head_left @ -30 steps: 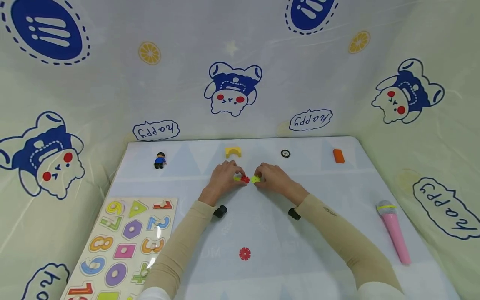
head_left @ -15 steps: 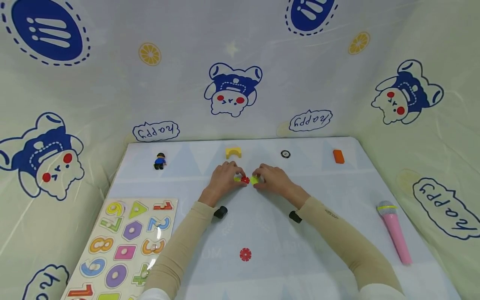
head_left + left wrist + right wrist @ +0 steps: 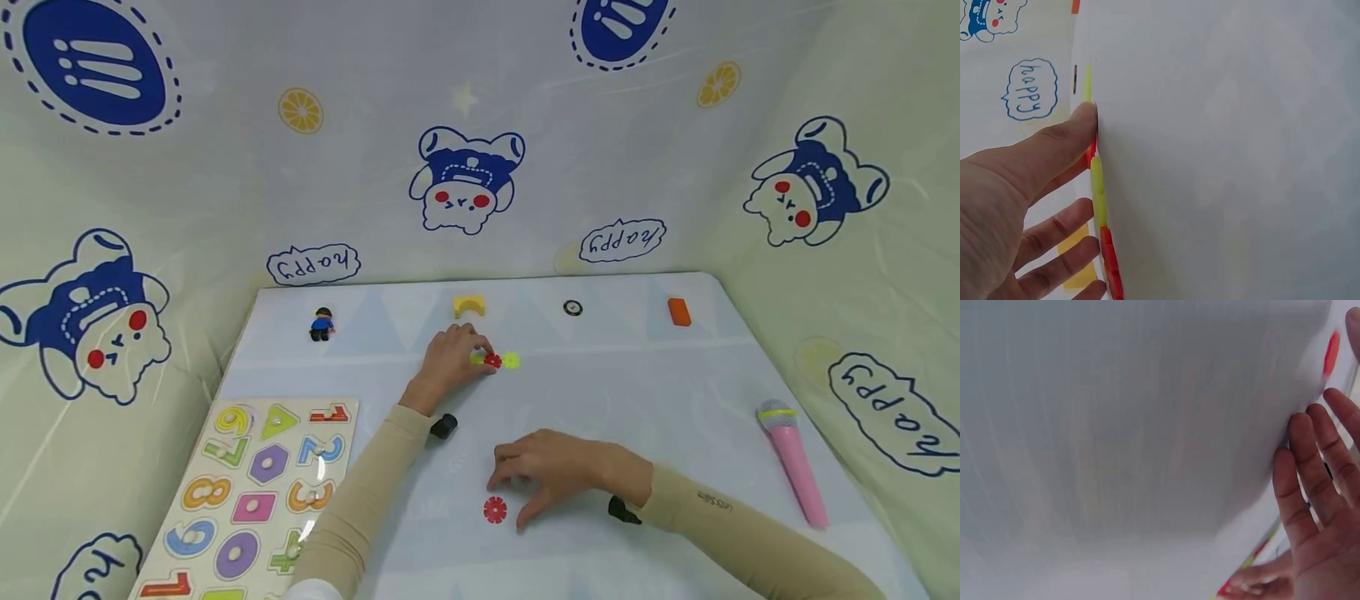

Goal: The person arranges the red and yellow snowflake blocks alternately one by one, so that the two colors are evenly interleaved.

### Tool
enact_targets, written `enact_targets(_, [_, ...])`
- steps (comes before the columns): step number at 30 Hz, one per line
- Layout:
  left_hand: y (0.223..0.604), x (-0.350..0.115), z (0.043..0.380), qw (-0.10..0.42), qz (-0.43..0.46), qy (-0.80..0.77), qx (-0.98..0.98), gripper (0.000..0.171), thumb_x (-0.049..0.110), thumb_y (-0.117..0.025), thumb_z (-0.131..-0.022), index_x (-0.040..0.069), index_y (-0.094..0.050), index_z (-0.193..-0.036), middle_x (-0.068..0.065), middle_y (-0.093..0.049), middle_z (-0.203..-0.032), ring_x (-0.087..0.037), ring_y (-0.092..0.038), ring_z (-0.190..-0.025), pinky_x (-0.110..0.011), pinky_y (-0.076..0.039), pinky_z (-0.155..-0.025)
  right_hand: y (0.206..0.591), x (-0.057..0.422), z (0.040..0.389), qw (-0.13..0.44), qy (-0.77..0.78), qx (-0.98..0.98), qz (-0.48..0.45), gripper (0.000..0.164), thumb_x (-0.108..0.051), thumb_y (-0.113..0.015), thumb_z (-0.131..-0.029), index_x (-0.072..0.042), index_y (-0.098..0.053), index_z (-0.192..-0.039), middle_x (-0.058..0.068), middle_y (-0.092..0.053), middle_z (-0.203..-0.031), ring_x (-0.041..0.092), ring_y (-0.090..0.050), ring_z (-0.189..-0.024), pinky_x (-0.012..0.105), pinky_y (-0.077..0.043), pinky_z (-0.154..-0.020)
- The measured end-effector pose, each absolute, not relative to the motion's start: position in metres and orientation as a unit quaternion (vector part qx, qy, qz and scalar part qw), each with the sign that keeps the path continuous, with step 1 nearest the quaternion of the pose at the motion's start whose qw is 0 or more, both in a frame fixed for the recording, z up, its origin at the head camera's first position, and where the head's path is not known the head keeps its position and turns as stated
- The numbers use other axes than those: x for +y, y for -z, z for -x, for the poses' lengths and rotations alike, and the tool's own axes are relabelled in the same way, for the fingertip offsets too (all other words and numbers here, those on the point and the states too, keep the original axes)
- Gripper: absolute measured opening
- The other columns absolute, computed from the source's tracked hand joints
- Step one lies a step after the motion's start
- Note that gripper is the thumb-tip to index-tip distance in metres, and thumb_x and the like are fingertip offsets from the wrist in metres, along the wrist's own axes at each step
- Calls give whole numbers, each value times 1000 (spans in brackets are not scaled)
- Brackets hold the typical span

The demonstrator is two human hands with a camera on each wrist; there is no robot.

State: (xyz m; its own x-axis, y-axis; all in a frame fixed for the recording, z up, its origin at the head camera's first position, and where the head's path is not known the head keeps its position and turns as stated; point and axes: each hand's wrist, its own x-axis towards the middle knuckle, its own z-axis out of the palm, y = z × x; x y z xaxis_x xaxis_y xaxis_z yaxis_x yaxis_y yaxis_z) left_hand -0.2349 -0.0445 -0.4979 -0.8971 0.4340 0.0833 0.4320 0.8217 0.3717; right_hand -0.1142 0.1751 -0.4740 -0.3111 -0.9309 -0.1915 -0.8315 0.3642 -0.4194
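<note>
My left hand [image 3: 452, 360] pinches a small red notched disc [image 3: 492, 361] between thumb and finger. A yellow-green notched disc [image 3: 511, 360] sits against that red disc on the right. In the left wrist view, a row of red and yellow-green discs [image 3: 1099, 194] runs past the fingers, seen edge-on; the hand hides part of it. Nearer the front, my right hand [image 3: 558, 468] hovers with fingers and thumb spread, holding nothing. Just left of its thumb, a loose red notched disc [image 3: 495, 510] lies flat on the table; the right wrist view shows this red disc [image 3: 1331, 355] edge-on.
Along the table's back are a toy figure [image 3: 322, 324], a yellow arch block [image 3: 469, 306], a small black-and-white ring [image 3: 573, 307] and an orange block [image 3: 678, 312]. A puzzle board [image 3: 247, 500] lies at left, a pink microphone [image 3: 792, 467] at right.
My right hand has let go of the yellow-green disc and moved toward the front, beside the loose red disc. The left hand has stayed in place.
</note>
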Motion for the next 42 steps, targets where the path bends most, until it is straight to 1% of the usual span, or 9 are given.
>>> enact_targets(3, [494,-44,235,4,-233,-190,954,29,43,-89,-92,22,-84,-113,-3,-69,-113,-26,-63,-108,-42,-53,-90,478,177,100,186,109,793,569,52,-57,-81,-94,-28,-73,-137,-12,-63,-113,-6,-50,-88,7,-39,-81])
enact_targets(6, [488,-42,237,16,-238,-175,955,31,43,-89,-92,21,-82,-113,-2,-69,-111,-25,-63,-107,-42,-53,-90,479,177,92,169,105,795,573,48,-54,-81,-96,-28,-74,-136,-11,-63,-112,-5,-52,-89,9,-41,-83])
enact_targets(10, [483,-36,241,44,-241,-158,957,41,46,-90,-91,19,-77,-120,-3,-69,-115,-25,-63,-113,-43,-53,-97,479,174,87,154,103,801,569,45,-53,-80,-97,-27,-75,-135,-12,-65,-111,-4,-57,-95,11,-47,-91])
enact_targets(14, [486,-28,245,56,-250,-159,953,50,49,-89,-90,17,-75,-126,-4,-69,-120,-25,-63,-118,-46,-53,-103,480,170,83,138,102,798,577,43,-53,-80,-98,-28,-76,-132,-12,-67,-109,-4,-60,-97,14,-50,-97])
enact_targets(20, [492,-18,246,42,-262,-158,951,45,50,-89,-90,20,-78,-122,-2,-68,-117,-24,-63,-115,-44,-53,-99,484,167,81,106,92,795,590,37,-54,-79,-97,-29,-77,-125,-14,-67,-107,-6,-60,-92,12,-49,-94])
enact_targets(26, [493,-15,245,18,-267,-162,950,36,47,-89,-91,22,-81,-115,-2,-68,-115,-25,-62,-108,-43,-54,-94,485,165,82,90,83,794,596,33,-53,-78,-99,-28,-78,-121,-15,-68,-104,-7,-57,-85,8,-45,-85])
enact_targets(30, [492,-14,244,8,-269,-168,948,33,46,-90,-90,23,-82,-113,-2,-69,-116,-25,-62,-107,-43,-54,-92,485,163,83,80,77,793,600,30,-52,-78,-100,-27,-77,-115,-15,-67,-102,-6,-54,-82,6,-42,-82])
enact_targets(35, [492,-13,244,16,-267,-161,950,33,46,-89,-91,23,-83,-114,-2,-69,-116,-24,-62,-106,-42,-54,-91,486,160,84,80,80,793,599,26,-49,-79,-99,-26,-75,-110,-15,-65,-99,-7,-52,-80,5,-40,-80])
enact_targets(42, [492,-13,243,14,-263,-164,951,31,45,-89,-91,23,-83,-112,-1,-69,-113,-23,-61,-104,-41,-53,-90,486,159,85,86,82,804,583,25,-46,-83,-96,-27,-73,-108,-16,-61,-98,-10,-52,-81,4,-38,-79])
